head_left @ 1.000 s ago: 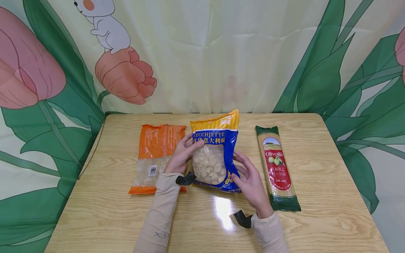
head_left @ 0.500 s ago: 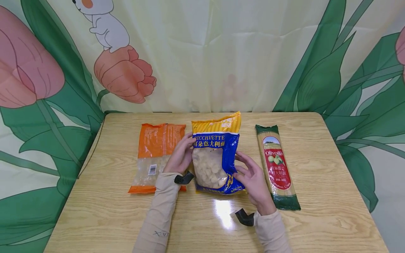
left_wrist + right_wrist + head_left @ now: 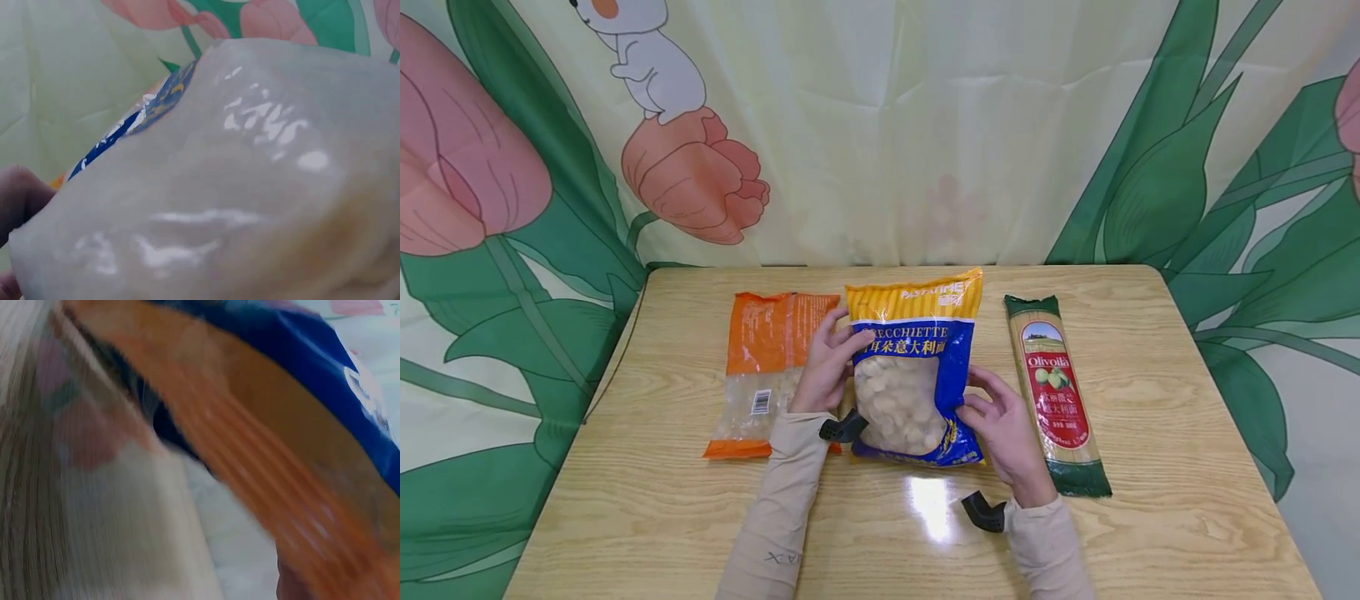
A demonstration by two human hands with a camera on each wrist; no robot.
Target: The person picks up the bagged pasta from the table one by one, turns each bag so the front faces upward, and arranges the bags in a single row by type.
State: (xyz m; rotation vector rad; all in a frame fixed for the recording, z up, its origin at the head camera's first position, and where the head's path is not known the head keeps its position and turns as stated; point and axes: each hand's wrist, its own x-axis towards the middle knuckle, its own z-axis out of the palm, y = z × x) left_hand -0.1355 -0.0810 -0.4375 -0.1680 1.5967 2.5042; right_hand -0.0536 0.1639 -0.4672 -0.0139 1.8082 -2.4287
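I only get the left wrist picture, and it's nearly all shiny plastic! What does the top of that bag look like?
Observer: The head view shows that the pasta bag has a yellow-striped top.
Operator: Ooh, stripes! Is anything holding the other side of it?
Observer: Yes, the right hand holds it by its lower right side.
Operator: And is something lying past that, further right?
Observer: A long, green-ended pasta packet with a red label.
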